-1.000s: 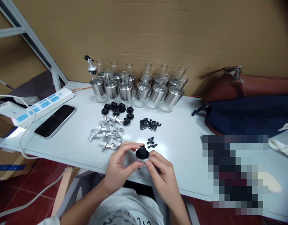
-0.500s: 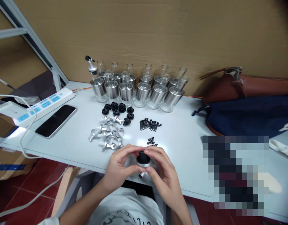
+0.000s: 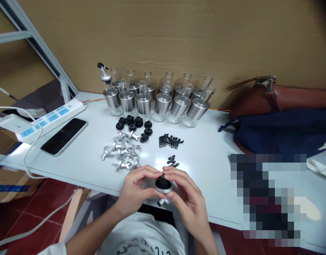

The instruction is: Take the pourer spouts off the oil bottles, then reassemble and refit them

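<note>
Between both hands, over the table's front edge, is a pourer (image 3: 163,185) with a ribbed black stopper on top and a silver spout below. My left hand (image 3: 138,189) grips its left side, thumb and fingers closed on it. My right hand (image 3: 185,193) holds the right side the same way. Beyond my left hand lie several silver spout pieces (image 3: 125,152) in a pile, with several black stoppers (image 3: 130,120) behind them. Small black levers (image 3: 170,141) and tiny black caps (image 3: 173,161) lie ahead of the hands.
Glass bottles with metal sleeves (image 3: 163,102) stand in two rows at the back; the front-left one carries a pourer. A phone (image 3: 64,136) and a power strip (image 3: 52,118) lie left. A brown and navy bag (image 3: 282,131) sits right, behind a pixelated area.
The pourer has tipped and dropped slightly towards me, both hands still around it. My fingertips have shifted a little at its top.
</note>
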### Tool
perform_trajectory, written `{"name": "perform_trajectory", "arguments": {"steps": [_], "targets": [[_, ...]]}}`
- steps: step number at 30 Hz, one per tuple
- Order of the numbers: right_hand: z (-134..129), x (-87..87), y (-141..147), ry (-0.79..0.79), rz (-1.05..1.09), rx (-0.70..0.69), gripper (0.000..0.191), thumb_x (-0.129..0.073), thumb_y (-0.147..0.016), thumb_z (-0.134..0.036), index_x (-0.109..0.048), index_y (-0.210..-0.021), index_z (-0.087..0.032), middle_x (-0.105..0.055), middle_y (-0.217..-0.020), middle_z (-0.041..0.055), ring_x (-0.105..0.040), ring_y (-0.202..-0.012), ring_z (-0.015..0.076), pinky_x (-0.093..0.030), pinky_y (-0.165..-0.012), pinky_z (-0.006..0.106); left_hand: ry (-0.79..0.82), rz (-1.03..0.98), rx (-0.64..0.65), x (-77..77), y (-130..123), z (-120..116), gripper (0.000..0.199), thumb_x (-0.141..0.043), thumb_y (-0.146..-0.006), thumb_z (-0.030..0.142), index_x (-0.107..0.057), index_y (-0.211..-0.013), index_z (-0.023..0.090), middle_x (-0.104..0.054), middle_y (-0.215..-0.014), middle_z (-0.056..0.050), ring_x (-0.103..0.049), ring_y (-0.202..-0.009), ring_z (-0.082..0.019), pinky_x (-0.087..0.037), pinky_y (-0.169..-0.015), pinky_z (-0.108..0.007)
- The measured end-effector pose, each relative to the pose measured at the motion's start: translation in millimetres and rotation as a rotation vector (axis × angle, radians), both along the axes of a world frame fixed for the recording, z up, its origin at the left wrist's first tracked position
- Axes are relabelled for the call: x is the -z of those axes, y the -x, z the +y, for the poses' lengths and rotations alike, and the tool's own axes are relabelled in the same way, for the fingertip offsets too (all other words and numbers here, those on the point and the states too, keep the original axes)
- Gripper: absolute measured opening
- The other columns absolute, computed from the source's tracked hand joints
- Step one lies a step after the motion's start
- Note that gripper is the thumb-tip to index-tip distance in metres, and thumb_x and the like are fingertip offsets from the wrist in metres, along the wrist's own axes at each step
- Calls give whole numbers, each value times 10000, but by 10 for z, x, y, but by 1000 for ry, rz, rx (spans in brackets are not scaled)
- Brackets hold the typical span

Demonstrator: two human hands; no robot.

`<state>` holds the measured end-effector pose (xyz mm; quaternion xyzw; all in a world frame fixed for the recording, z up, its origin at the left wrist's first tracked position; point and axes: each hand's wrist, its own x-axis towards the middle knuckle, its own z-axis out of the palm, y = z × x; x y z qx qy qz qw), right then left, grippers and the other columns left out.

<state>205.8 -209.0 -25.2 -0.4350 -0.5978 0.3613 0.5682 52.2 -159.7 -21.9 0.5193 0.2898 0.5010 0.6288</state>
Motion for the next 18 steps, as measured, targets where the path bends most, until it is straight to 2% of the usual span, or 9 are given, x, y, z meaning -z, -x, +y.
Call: {"name": "perform_trajectory", "arguments": {"steps": [8,12,15,16,18], "targets": [[7,-41,-10,-31,-21,32,244,-601,-891,-144,-667,-1082,-280,-671,-1085,63,-626,-1064,224,-535,-903,357,-7,-22,-26,5,-8,3,258,-878,-572,137,-766,-791,215,-703,-721,-23,-658,-714,-146,-540,-707,-237],[0,-27,42,-19,-65,64,264,-564,-916,-152,-645,-1125,-292,-651,-1101,55,-613,-1066,206,-530,-888,330,99,27,-15,22,-12,-6,272,-864,-601,155,-753,-845,198,-709,-830,-38,-652,-803,-155,-529,-765,-230],[-12,-6,106,11,-135,200,234,-552,-928,-192,-646,-1120,-288,-605,-1119,63,-589,-1067,207,-517,-878,331,128,10,11,35,-10,-16,458,-809,-678,132,-682,-1099,260,-663,-978,-31,-626,-920,-142,-502,-852,-222],[-9,-6,114,20,-163,269,217,-567,-921,-213,-646,-1111,-283,-590,-1109,63,-582,-1056,208,-511,-870,331,105,0,34,40,-7,-16,483,-786,-702,122,-657,-1142,275,-635,-1004,-29,-611,-942,-136,-490,-868,-218],[16,-29,94,22,-230,387,198,-574,-916,-249,-638,-1102,-271,-573,-1079,62,-568,-1038,208,-497,-852,327,22,-8,66,51,0,-9,404,-740,-741,103,-664,-1104,264,-579,-996,-26,-579,-946,-125,-470,-865,-205]]}}
